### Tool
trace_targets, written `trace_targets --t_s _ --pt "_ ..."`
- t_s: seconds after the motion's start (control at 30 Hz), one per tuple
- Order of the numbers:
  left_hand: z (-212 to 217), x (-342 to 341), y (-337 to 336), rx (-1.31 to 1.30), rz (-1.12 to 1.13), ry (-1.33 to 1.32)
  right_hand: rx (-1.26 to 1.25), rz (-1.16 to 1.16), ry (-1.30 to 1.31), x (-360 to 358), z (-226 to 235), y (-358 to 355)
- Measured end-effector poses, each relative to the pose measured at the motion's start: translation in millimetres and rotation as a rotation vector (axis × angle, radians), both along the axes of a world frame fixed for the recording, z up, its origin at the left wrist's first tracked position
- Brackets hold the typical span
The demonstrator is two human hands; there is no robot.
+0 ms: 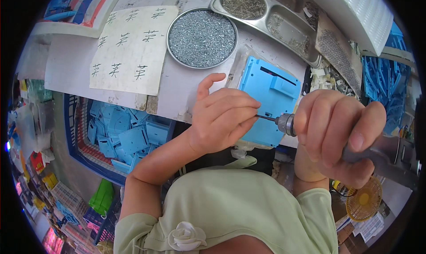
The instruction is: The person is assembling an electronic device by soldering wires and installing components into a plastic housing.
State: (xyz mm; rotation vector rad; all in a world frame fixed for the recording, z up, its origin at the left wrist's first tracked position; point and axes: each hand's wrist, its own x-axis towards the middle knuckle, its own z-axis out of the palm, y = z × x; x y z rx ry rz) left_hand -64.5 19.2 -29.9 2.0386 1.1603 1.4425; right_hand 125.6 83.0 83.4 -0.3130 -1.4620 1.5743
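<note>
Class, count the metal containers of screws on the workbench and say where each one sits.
2. A round pan full of screws sits beside the paper sheet; a compartmented steel tray lies to its right, along the bench's far edge. Others may be hidden outside the view.

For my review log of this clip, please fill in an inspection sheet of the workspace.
Surface: pale worktable, scuffed, with a handwritten paper sheet.
Job's things: blue plastic part; powered screwdriver, bit at the left fingertips.
Clutter: round pan of screws; divided metal tray; crate of blue parts.
Grippers: left hand steadies the bit tip; right hand grips the screwdriver.
Cables: nothing seen.
Surroundings: small orange fan; stacked blue pieces.
</note>
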Motion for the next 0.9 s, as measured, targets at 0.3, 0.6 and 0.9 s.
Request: trace_targets --t_s 0.3,0.6,0.9 --pt "-17 -75 81 -0.185 0.344 0.574 0.138 -0.185 0.071 -27 -50 61" --pt "-24 -69 98 -0.111 0.422 0.613 0.112 -0.204 0.139 -38 -71 70" --pt "-18 -74 87 -0.124 0.317 0.506 0.048 -0.369 -0.141 -42 -75 60"
